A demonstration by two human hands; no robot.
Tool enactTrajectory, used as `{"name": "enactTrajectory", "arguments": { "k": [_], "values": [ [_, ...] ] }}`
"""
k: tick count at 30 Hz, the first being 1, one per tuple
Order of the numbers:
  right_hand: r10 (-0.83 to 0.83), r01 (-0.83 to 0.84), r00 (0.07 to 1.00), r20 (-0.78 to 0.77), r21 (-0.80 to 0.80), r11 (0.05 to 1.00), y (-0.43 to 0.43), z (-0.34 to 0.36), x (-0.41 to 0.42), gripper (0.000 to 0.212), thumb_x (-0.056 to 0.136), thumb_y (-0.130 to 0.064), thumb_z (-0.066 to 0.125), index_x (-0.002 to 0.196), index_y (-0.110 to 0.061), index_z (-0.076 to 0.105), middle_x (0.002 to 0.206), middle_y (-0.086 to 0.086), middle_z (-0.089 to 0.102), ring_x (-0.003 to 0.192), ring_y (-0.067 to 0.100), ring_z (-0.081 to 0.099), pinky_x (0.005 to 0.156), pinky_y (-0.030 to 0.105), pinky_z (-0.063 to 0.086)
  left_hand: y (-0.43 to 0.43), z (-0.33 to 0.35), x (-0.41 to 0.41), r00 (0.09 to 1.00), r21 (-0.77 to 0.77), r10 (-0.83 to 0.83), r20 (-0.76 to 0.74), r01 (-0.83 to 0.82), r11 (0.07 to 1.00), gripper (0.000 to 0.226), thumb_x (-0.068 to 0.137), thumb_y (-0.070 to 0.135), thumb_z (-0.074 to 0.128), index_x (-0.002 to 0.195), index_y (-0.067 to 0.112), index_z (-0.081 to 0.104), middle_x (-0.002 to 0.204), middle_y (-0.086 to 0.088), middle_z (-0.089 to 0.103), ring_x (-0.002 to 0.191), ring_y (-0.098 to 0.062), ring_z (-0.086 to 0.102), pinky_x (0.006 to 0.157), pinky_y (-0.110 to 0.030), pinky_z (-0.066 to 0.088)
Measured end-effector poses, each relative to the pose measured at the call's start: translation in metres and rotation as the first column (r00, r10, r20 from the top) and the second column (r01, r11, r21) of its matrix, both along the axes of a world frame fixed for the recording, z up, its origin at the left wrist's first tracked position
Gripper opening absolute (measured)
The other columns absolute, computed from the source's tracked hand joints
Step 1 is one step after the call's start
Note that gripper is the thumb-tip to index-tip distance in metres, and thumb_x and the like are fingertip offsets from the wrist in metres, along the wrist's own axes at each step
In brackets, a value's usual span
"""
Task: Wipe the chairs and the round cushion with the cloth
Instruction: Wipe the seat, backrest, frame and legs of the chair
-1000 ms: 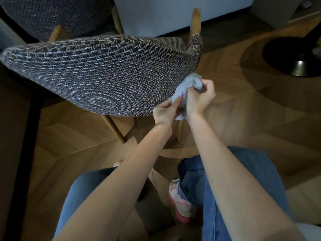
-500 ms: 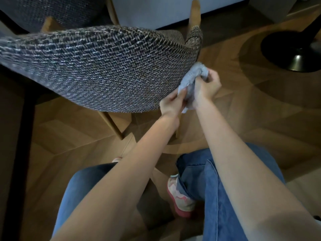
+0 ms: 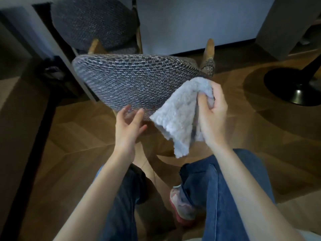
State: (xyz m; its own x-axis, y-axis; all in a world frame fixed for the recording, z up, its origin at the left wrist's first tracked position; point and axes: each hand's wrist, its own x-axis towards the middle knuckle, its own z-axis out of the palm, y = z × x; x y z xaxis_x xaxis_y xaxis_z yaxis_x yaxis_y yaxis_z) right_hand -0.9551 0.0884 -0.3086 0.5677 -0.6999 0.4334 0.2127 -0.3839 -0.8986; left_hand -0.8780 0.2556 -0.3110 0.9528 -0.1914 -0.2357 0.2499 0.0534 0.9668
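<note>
A chair with a grey woven backrest (image 3: 132,84) and wooden posts stands right in front of me. A second woven chair (image 3: 93,23) stands behind it, farther back. My right hand (image 3: 211,115) grips a light grey fluffy cloth (image 3: 178,117) by its top, and the cloth hangs unfolded beside the backrest's right lower edge. My left hand (image 3: 129,126) hovers just below the backrest's lower edge, fingers relaxed and holding nothing. No round cushion shows in this view.
A black round table base (image 3: 293,87) sits on the wooden floor at the right. A dark table edge (image 3: 27,136) runs along the left. A white wall or cabinet front (image 3: 191,20) stands behind the chairs. My jeans-clad legs and a pink shoe (image 3: 182,207) are below.
The cloth was bunched between both hands at the backrest's right edge; now my left hand has let go and the cloth hangs unfolded from my right hand. The view pulled back.
</note>
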Motion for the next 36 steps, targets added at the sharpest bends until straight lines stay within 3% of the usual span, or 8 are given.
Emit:
{"name": "enactTrajectory", "arguments": {
  "k": [6, 8, 10, 12, 15, 26, 31, 36],
  "values": [
    [0.096, -0.146, 0.979, -0.179, -0.29, 0.946, 0.036, 0.032, 0.019, 0.081, 0.085, -0.023, 0.068, 0.146, -0.047, 0.019, 0.061, -0.014, 0.054, 0.061, 0.003, 0.058, 0.058, 0.007, 0.042, 0.055, 0.036, 0.041, 0.931, 0.03, 0.057, 0.359, -0.073, 0.997, 0.096, 0.083, 0.026, 0.074, 0.15, 0.038, 0.007, 0.135, 0.012, 0.031, 0.09, 0.03, 0.05, 0.083, -0.026, 0.056],
    [0.15, -0.189, 0.966, -0.209, -0.181, 0.965, 0.049, 0.036, 0.036, 0.091, 0.085, -0.023, 0.068, 0.149, -0.046, 0.008, 0.066, -0.014, 0.058, 0.054, 0.005, 0.058, 0.052, 0.013, 0.043, 0.052, 0.044, 0.057, 0.915, 0.122, -0.03, 0.403, -0.021, 0.992, 0.105, 0.078, 0.03, 0.078, 0.151, 0.036, 0.003, 0.15, 0.016, 0.025, 0.122, 0.014, 0.043, 0.103, -0.039, 0.047],
    [0.241, -0.239, 0.959, -0.151, 0.029, 0.971, 0.059, 0.042, 0.05, 0.091, 0.084, -0.021, 0.07, 0.148, -0.043, 0.01, 0.122, -0.006, 0.058, 0.074, -0.005, 0.063, 0.064, 0.015, 0.05, 0.046, 0.051, 0.069, 0.917, 0.161, -0.066, 0.394, 0.001, 0.987, 0.113, 0.073, 0.034, 0.081, 0.152, 0.035, 0.0, 0.157, 0.008, 0.022, 0.138, -0.007, 0.033, 0.113, -0.042, 0.034],
    [0.234, -0.219, 0.962, -0.14, 0.11, 0.969, 0.059, 0.046, 0.058, 0.082, 0.08, -0.024, 0.073, 0.139, -0.046, 0.021, 0.141, -0.005, 0.042, 0.093, 0.0, 0.063, 0.085, 0.028, 0.054, 0.042, 0.056, 0.082, 0.909, 0.179, -0.057, 0.413, -0.02, 0.984, 0.119, 0.067, 0.035, 0.085, 0.152, 0.033, 0.002, 0.158, 0.003, 0.02, 0.141, -0.011, 0.028, 0.116, -0.039, 0.029],
    [0.222, -0.204, 0.945, -0.239, 0.098, 0.974, 0.05, 0.052, 0.063, 0.065, 0.075, -0.029, 0.075, 0.118, -0.048, 0.03, 0.116, -0.005, 0.058, 0.095, 0.017, 0.063, 0.085, 0.044, 0.052, 0.042, 0.06, 0.096, 0.895, 0.197, -0.084, 0.437, -0.004, 0.98, 0.111, 0.059, 0.033, 0.089, 0.148, 0.029, 0.022, 0.152, -0.003, 0.029, 0.137, -0.017, 0.035, 0.113, -0.042, 0.034],
    [0.007, -0.007, 0.945, -0.326, 0.0, 1.0, 0.008, 0.058, 0.054, 0.043, 0.09, -0.012, 0.054, 0.111, -0.043, 0.034, 0.078, -0.015, 0.051, 0.053, -0.007, 0.052, 0.055, 0.023, 0.037, -0.007, 0.056, 0.077, 0.846, 0.16, -0.03, 0.532, -0.066, 0.985, 0.074, 0.064, 0.03, 0.088, 0.12, 0.027, 0.041, 0.126, 0.005, 0.048, 0.13, -0.028, 0.038, 0.106, -0.046, 0.038],
    [-0.198, 0.216, 0.947, -0.253, 0.047, 0.975, -0.031, 0.058, 0.03, 0.05, 0.095, -0.01, 0.048, 0.132, -0.042, 0.039, 0.129, -0.012, 0.052, 0.112, 0.013, 0.056, 0.092, 0.024, 0.04, -0.087, 0.065, 0.03, 0.929, 0.206, -0.062, 0.365, -0.016, 0.978, 0.075, 0.068, 0.028, 0.085, 0.126, 0.031, 0.038, 0.155, -0.027, -0.001, 0.144, -0.039, 0.006, 0.105, -0.034, 0.032],
    [-0.294, 0.335, 0.891, -0.345, 0.065, 0.94, -0.074, 0.056, -0.006, 0.056, 0.096, -0.018, 0.049, 0.143, -0.041, 0.029, 0.146, 0.0, 0.043, 0.127, 0.024, 0.047, 0.097, 0.028, 0.034, -0.157, 0.074, -0.022, 0.938, 0.191, -0.227, 0.262, 0.18, 0.965, 0.075, 0.078, 0.028, 0.077, 0.136, 0.039, 0.031, 0.145, -0.029, -0.036, 0.136, -0.054, 0.02, 0.106, -0.04, 0.036]
  ]
}}
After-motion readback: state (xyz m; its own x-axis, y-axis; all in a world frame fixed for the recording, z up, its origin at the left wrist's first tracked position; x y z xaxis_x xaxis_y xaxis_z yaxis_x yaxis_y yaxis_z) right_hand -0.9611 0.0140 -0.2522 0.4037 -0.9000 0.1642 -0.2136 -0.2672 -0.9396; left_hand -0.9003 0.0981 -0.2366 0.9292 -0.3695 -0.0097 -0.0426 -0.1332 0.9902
